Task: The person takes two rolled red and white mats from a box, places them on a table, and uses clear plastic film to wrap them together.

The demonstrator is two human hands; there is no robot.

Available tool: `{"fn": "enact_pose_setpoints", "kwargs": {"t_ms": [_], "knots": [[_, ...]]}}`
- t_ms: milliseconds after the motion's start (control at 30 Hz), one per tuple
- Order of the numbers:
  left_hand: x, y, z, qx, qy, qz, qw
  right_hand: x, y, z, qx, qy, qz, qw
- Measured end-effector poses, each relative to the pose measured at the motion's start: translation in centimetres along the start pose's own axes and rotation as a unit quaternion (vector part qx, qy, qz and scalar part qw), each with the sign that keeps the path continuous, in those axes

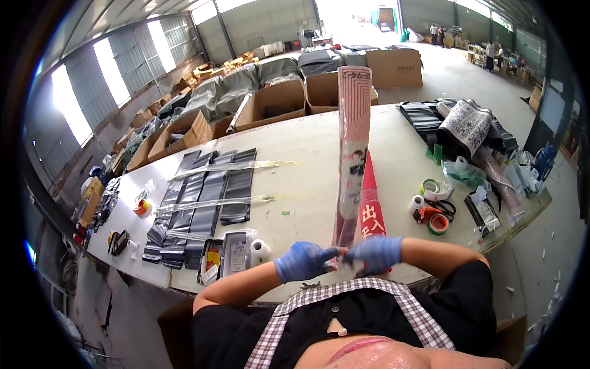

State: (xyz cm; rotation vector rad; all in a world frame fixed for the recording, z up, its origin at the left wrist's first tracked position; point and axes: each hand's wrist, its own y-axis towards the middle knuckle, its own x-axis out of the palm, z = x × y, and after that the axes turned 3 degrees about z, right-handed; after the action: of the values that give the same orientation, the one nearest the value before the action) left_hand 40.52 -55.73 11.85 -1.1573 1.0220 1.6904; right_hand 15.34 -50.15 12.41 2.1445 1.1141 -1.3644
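Holds left hand [303, 261] and blurred right hand [375, 255] close together at six-o'clock end of rolled pink rug [354, 117]; cannot tell if pinching.

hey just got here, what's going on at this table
A person in blue gloves is working at the near end of a long patterned roll. The left hand and right hand meet there, close together; blur hides the exact grip. The roll points away from the person, with a red piece just to its right. Dark flat packs lie on the table to the left, and tape rolls sit to the right.
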Motion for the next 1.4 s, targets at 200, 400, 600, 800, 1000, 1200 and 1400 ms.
{"fn": "enact_pose_setpoints", "kwargs": {"t_ms": [200,400,600,800,1000,1200,1400], "knots": [[10.2,-10.2,-2.5,-0.242,-0.414,-0.114,0.87,-6.7,-1.1,15.2,0.23,-0.169,0.563,0.775],[22.1,-29.3,2.1,-0.607,-0.376,-0.292,0.637,2.8,6.1,21.5,0.437,-0.075,0.318,0.838],[21.6,-44.6,11.5,-0.666,-0.16,-0.419,0.597,6.4,13.1,19.9,0.351,-0.123,0.292,0.881],[10.5,-21.7,3.7,-0.461,-0.038,0.181,0.868,6.5,16.8,23.7,0.318,-0.132,0.345,0.873],[10.0,-5.7,-15.3,-0.35,0.106,0.226,0.903,0.4,17.7,27.5,0.374,-0.139,0.216,0.891],[11.7,1.4,-30.5,-0.541,0.169,0.116,0.816,-4.4,20.8,35.1,0.418,-0.148,0.197,0.874],[14.2,1.5,-33.1,-0.473,0.179,0.247,0.826,-7.4,26.3,47.7,0.442,-0.116,0.348,0.819]]}}
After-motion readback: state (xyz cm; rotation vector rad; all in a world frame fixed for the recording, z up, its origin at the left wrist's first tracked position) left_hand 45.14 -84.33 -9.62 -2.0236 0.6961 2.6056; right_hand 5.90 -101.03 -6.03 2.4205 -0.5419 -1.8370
